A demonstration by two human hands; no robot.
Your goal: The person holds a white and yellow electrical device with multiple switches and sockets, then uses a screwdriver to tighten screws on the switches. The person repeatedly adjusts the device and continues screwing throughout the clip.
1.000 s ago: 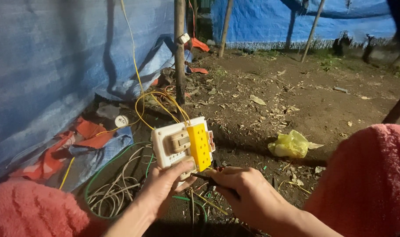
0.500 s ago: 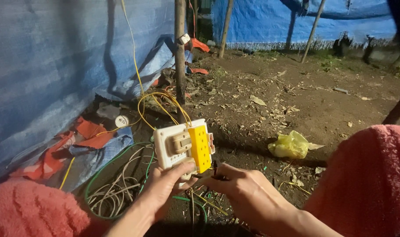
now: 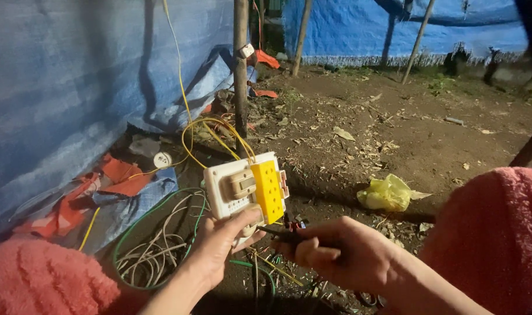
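Left hand (image 3: 219, 248) grips the switch box (image 3: 247, 186) from below, thumb on its front, holding it above the dirt ground (image 3: 394, 128). Box is upright, long axis tilted slightly; yellow socket block (image 3: 268, 190) on its right side. Right hand (image 3: 342, 254) is closed on a dark tool (image 3: 277, 233), tip at the box's lower right corner. Yellow wires (image 3: 213, 131) run up from the box top. Crumpled yellow bag (image 3: 387, 193) lies well to the right.

One white switch board (image 3: 237, 189) with one yellow socket module (image 3: 268, 191) is counted. Two hands are seen: one left hand (image 3: 219, 251) and one right hand (image 3: 342, 256). One dark tool (image 3: 277, 233), one yellow plastic bag (image 3: 387, 193), one wire coil (image 3: 155, 248) and three upright poles are counted.
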